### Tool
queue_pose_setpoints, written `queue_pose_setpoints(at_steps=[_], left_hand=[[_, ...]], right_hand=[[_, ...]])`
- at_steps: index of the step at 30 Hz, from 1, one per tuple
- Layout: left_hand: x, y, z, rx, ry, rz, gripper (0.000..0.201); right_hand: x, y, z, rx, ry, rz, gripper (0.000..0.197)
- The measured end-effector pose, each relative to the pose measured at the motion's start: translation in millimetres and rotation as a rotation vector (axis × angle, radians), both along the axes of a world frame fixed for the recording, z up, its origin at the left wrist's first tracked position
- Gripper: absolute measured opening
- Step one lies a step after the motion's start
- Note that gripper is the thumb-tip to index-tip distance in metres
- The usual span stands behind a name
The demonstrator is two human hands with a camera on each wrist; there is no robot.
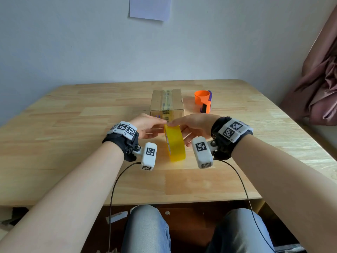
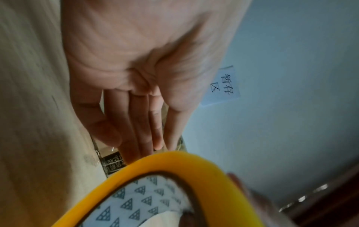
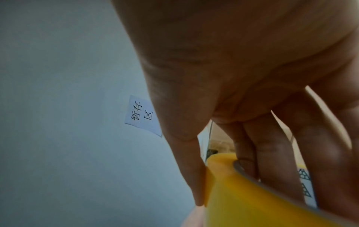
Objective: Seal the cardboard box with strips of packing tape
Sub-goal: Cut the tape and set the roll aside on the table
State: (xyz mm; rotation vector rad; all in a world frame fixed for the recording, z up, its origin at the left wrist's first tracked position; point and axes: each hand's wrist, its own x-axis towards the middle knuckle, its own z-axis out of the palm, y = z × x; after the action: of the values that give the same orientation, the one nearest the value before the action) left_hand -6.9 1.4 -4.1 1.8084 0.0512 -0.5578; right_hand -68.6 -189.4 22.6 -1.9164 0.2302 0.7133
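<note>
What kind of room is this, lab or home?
Likely an ordinary room set up as a packing bench, not a lab. A plain wooden table stands against a painted wall with a handwritten paper note on it, and a pink curtain hangs at the right.

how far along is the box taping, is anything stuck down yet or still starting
Done: the cardboard box is closed, with one strip of tape along its top seam and down the front. In hand: the right hand grips the yellow tape roll, fingers through its core, while the left hand touches its top edge, seemingly seeking the tape end. Left: pulling, applying and cutting further strips. The orange dispenser stands unused beside the box.
</note>
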Motion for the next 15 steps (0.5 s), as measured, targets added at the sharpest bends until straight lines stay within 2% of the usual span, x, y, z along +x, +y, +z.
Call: queue_pose_setpoints(at_steps=[2, 5, 8, 11, 15], left_hand=[[1, -1, 1, -0.058, 0.081, -0.017, 0.020], [2, -10, 1, -0.038, 0.137, -0.062, 0.028], [3, -20, 2, -0.015, 0.157, -0.120, 0.018], [8, -28, 1, -0.011, 0.104, -0.051, 0.008], [8, -34, -3, -0.054, 0.131, -0.016, 0.009]], right_hand=[[-1, -6, 3, 0.005, 0.002, -0.024, 0.042], [-3, -12, 5, 0.007, 0.019, -0.037, 0.043], [-3, -10, 6, -0.001, 0.025, -0.038, 0.045], [-2, -10, 5, 0.020, 0.047, -0.049, 0.041], [-1, -11, 3, 0.035, 0.067, -0.064, 0.042]])
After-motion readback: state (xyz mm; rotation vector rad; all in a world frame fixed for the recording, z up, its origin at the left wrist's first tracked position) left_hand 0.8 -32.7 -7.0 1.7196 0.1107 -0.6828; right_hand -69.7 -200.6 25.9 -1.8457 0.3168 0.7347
